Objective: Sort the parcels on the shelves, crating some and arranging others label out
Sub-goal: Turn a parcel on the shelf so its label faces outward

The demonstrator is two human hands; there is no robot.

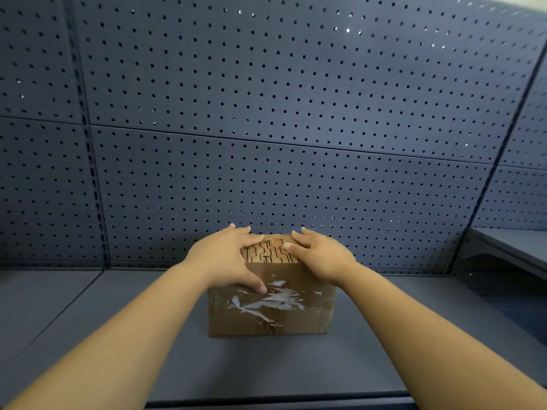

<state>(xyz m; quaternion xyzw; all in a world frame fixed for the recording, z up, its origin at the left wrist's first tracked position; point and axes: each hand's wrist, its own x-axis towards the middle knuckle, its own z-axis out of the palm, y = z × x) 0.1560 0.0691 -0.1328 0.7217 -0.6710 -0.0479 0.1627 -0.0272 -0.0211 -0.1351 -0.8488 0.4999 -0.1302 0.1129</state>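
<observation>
My left hand [225, 255] and right hand [319, 255] both hold the box [270, 315] by its top. The box stands upright on the dark grey shelf [266, 368], towards the back, close to the pegboard [266, 113]; I cannot tell whether it touches the board.

It is plain brown cardboard, a little worn, with its lower corners softened. The face turned to me carries only torn white scraps of a label [278, 300], ragged strips spread across the middle, with a small reddish mark near the bottom edge. The top, showing between my hands, is printed with black lines and some red marks.

My left hand covers the top left corner, fingers spread and laid over the top towards the far edge, my thumb [257, 287] reaching down onto the front face by the scraps. My right hand clasps the top right corner, thumb lying on the top, fingers bent over the far side.

Another shelf [512, 247] juts in at the right, higher up.
</observation>
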